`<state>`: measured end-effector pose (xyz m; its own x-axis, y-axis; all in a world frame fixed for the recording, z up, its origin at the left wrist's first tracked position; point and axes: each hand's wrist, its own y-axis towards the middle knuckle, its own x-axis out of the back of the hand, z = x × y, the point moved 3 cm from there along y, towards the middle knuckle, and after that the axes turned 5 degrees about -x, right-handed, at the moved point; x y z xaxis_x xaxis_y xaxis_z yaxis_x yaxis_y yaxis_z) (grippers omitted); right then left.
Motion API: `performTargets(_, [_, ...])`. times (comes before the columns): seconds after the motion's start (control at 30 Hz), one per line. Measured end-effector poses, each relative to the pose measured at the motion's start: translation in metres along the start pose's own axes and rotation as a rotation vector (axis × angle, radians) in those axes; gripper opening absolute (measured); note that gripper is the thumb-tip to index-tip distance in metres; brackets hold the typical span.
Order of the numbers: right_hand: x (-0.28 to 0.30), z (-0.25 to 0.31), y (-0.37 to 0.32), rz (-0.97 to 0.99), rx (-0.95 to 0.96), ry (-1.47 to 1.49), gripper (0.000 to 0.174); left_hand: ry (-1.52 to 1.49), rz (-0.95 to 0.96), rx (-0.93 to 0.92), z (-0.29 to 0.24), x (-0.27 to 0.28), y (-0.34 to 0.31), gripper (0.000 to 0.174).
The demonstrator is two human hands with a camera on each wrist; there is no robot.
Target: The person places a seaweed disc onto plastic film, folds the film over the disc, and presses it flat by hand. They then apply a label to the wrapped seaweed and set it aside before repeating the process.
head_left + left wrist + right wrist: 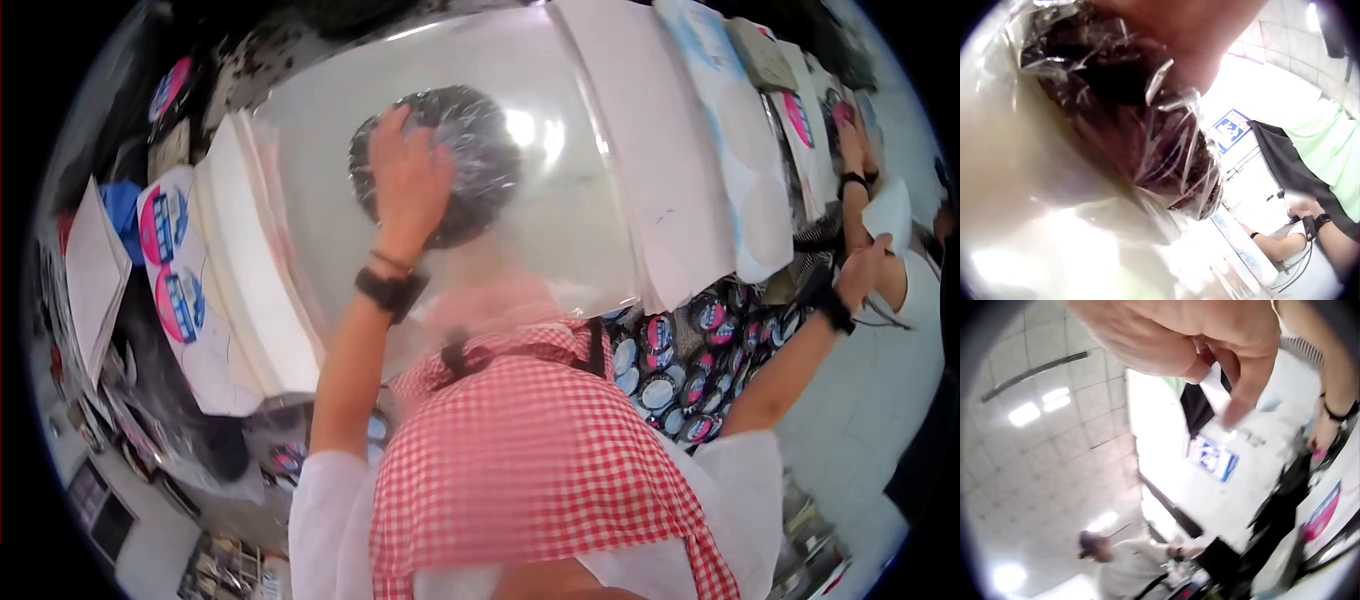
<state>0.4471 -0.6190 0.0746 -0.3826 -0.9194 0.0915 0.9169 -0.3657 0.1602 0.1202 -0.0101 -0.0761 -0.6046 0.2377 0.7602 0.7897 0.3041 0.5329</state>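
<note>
A dark round disc (pixel 480 165) wrapped in crinkled clear film lies on a glossy, see-through-covered work surface (pixel 570 230) in front of the person. My left hand (pixel 410 185) rests on the left part of it, fingers stretched over its top. Up close in the left wrist view, the wrapped disc (pixel 1141 131) has loose, shiny folds, and the fingertips are hidden. Far to the right, my right hand (pixel 865 270) overlaps another person's arm in the head view. In the right wrist view that hand (pixel 1210 337) has loosely bent fingers with nothing visible held.
Stacked white sheets (pixel 250 250) lie left of the work surface, beside a strip of round pink-and-blue labels (pixel 178 270). To the right are a pale sheet (pixel 660 170) and a blue-white label sheet (pixel 740 170). Many labelled round packs (pixel 690 375) are piled below. Another person's arms (pixel 852 150) reach in at right.
</note>
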Motion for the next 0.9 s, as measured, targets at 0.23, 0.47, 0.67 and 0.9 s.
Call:
performTargets(0.23, [-0.3, 0.0, -0.404, 0.944, 0.79, -0.285, 0.042, 0.155, 0.058, 0.062, -0.01, -0.002, -0.003, 0.017])
performTargets(0.47, [-0.338, -0.027, -0.444, 1.15, 0.883, -0.496, 0.054, -1.047, -0.046, 0.569, 0.011, -0.035, -0.05, 0.044])
performTargets(0.67, [-0.35, 0.008, -0.429, 1.413, 0.649, -0.616, 0.051, -1.053, -0.144, 0.564, 0.016, -0.046, -0.062, 0.044])
performTargets(0.9, [-0.416, -0.069, -0.45, 1.127, 0.698, -0.347, 0.05, -0.581, -0.002, 0.253, 0.011, -0.004, -0.028, 0.054])
